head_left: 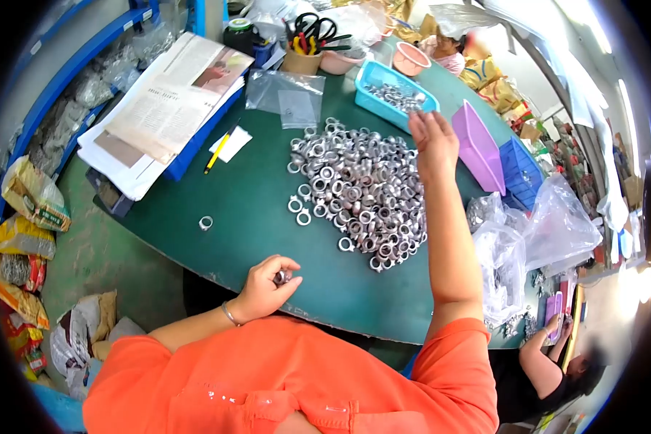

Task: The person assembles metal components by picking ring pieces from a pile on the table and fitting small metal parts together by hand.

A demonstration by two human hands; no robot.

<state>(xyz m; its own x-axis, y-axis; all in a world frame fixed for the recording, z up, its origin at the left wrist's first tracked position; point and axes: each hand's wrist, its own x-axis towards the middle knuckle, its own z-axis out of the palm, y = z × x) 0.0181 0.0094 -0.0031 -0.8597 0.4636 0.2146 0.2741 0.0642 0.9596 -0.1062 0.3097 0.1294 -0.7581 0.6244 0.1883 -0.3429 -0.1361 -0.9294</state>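
My left hand (266, 287) is near the table's front edge, its fingers curled round a small metal ring part (282, 277). My right hand (435, 139) reaches out to the near right corner of a light blue tray (396, 119) that holds small metal pieces (396, 97); its fingertips are bent, and whatever they may hold is hidden. A large heap of metal ring parts (362, 188) covers the middle of the green table (267, 217), just left of my right forearm. One single ring (205, 223) lies apart on the left.
Papers (170, 101) on a blue holder, a yellow pen (217, 153) and a clear bag (285, 94) lie left. A pot of pliers (301, 59) stands behind. Purple tray (479, 148), blue basket (519, 173) and plastic bags (506, 253) are right. Co-workers sit lower right (557, 362) and at the back (445, 52).
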